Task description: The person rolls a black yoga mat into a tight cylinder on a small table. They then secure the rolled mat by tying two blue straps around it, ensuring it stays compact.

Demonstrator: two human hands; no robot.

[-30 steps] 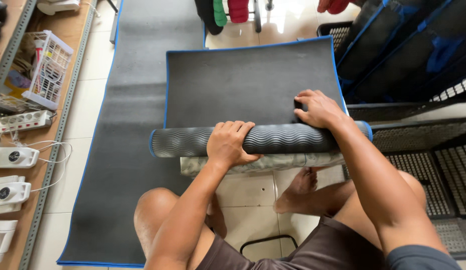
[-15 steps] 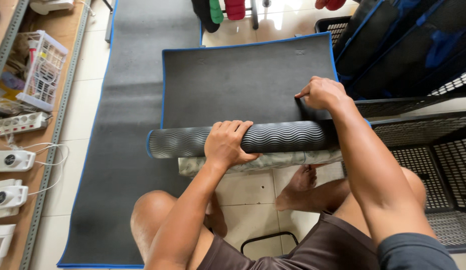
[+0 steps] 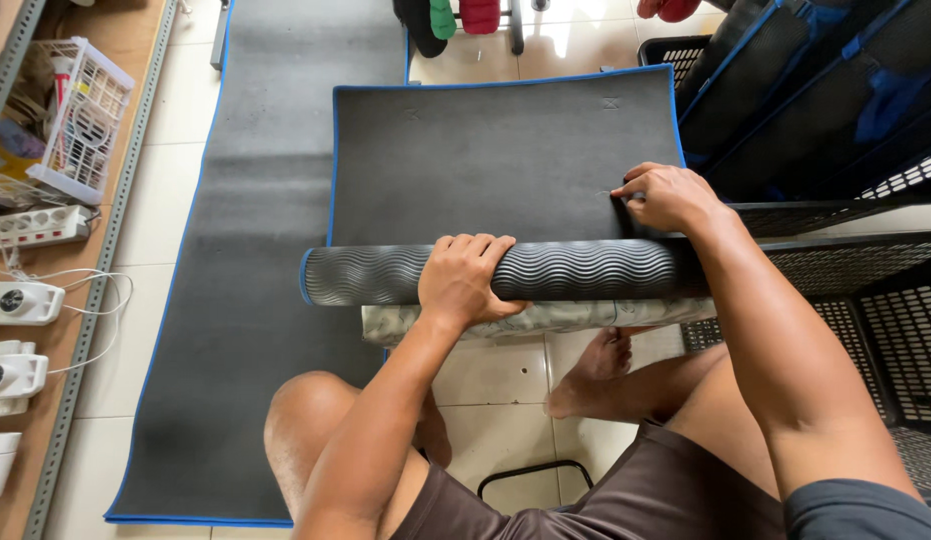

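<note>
The blue-edged grey mat (image 3: 505, 150) lies flat toward 12 o'clock, its rolled part (image 3: 585, 270) nearest. Left hand (image 3: 467, 280) spreads over the roll; right hand (image 3: 665, 195) pinches the mat's 3 o'clock edge.

Bright, even daylight. Source seems at top of frame: strong glare on tiled floor (image 3: 575, 45) there, highlights nearly blown out. Shadows soft and short; faint shade under rolled mat (image 3: 505, 272). Flat dark mat (image 3: 505, 160) keeps fine surface texture, no reflection. Focus sharp in centre, wave ribbing on roll crisp. Wide-angle distortion: shelf (image 3: 45, 330) at left edge leans and bows. Right forearm (image 3: 785, 370) large, slightly soft near lower corner, possibly motion blur. Crates at right dim.
</note>
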